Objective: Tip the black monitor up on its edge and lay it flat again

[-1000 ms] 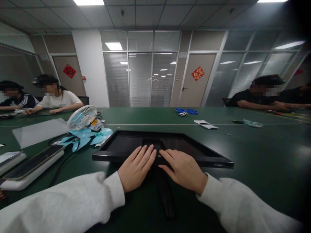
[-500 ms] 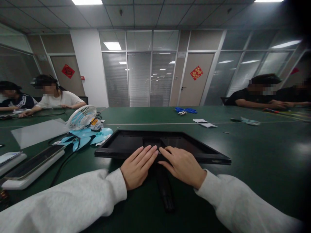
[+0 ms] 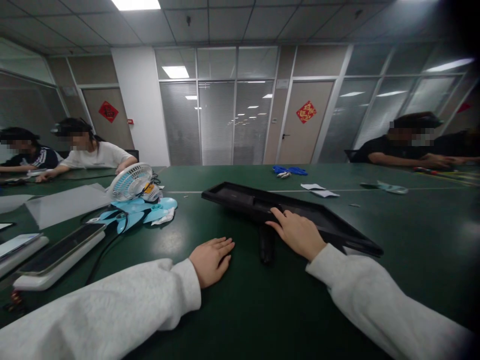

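Observation:
A black flat monitor (image 3: 247, 199) lies face down on the green table (image 3: 393, 235), turned at an angle, with its black stand arm (image 3: 266, 244) sticking out toward me. My right hand (image 3: 298, 233) rests on the monitor's back near the stand joint, fingers stretched out and slightly bent. My left hand (image 3: 212, 258) lies flat on the table to the left of the stand, fingers together and extended, holding nothing. Both arms wear light grey sleeves.
A small white and light-blue fan (image 3: 132, 183) with loose blue blades (image 3: 150, 212) sits at the left, beside a white device (image 3: 56, 255) and a black cable. Paper scraps (image 3: 317, 190) and blue items (image 3: 289, 171) lie farther back. Other people sit at both table ends.
The monitor has swung round and away, its left end now farther from me. My left hand came off it and now lies flat on the table; my right hand stayed on the monitor.

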